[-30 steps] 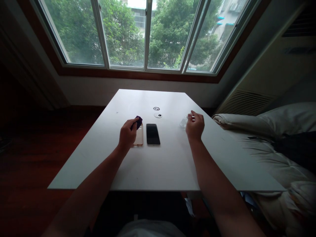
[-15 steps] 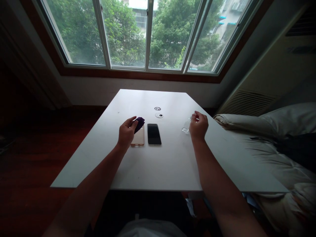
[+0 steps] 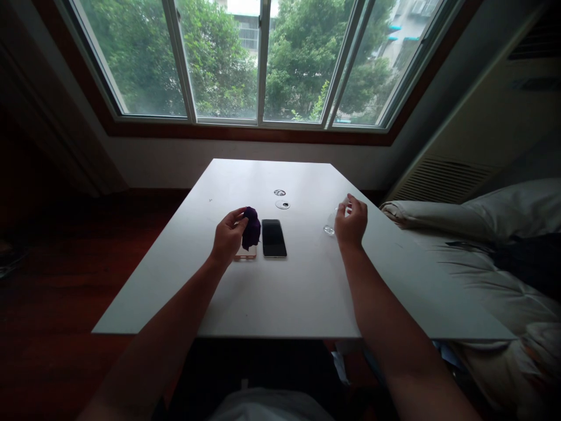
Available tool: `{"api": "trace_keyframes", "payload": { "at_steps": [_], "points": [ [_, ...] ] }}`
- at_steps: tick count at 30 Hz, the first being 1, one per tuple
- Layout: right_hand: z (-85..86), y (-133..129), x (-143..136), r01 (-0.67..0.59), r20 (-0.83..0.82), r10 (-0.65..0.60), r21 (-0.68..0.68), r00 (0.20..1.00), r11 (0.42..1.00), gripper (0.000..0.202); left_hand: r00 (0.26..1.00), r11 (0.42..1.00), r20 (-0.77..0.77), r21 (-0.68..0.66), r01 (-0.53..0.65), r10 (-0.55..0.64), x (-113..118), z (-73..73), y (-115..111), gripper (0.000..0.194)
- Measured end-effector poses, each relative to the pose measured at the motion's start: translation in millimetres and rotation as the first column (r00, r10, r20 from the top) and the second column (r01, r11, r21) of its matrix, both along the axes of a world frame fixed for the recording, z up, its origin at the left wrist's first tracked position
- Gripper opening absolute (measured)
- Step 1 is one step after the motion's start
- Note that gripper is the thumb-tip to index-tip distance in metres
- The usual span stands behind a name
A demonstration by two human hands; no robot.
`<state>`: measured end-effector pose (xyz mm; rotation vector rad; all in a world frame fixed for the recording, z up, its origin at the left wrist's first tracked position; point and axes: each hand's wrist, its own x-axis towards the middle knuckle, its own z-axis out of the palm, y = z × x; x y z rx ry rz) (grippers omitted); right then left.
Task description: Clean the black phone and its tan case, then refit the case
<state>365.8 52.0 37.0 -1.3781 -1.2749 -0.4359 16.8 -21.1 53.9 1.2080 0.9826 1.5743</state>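
Left hand (image 3: 228, 237) pinching purple cloth (image 3: 251, 229), right hand (image 3: 351, 224) gripping clear bottle (image 3: 332, 222)

Most of the tan case (image 3: 245, 252) is hidden by the left hand (image 3: 228, 238) and the purple cloth (image 3: 251, 228), the clear item (image 3: 331, 221) at the right hand (image 3: 350, 225) is too faint to be identified, and both forearms are cut off by the bottom edge.

Purple cloth (image 3: 251, 229), black phone (image 3: 274, 238), tan case (image 3: 245, 252), clear bottle (image 3: 332, 221), white table (image 3: 280, 292), dark red-brown floor (image 3: 56, 304)
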Motion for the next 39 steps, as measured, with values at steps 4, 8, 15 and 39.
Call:
{"api": "trace_keyframes", "payload": {
  "at_steps": [4,8,15,39],
  "points": [
    [3.5,-1,1,0.019,0.015,-0.019,-0.005,1.0,1.0,0.045,0.999,1.0,-0.017,0.0,0.03,-0.03,1,2.5,-4,0.043],
    [17.5,-14,-11,0.039,0.036,-0.04,0.024,0.999,0.999,0.054,0.998,0.998,-0.024,-0.01,0.054,-0.054,3,2.6,-5,0.044],
    [28.9,-67,-113,-0.369,0.277,0.388,-0.12,0.879,0.922,0.049,0.977,0.977,0.013,-0.021,0.213,-0.213,9,9.2,-14,0.051],
    [7.9,-71,-134,-0.688,-0.334,0.621,-0.134,0.709,0.713,0.036,0.797,0.989,-0.604,-0.123,-0.076,-0.013,-21,-10.3,9,0.041]
  ]
}}
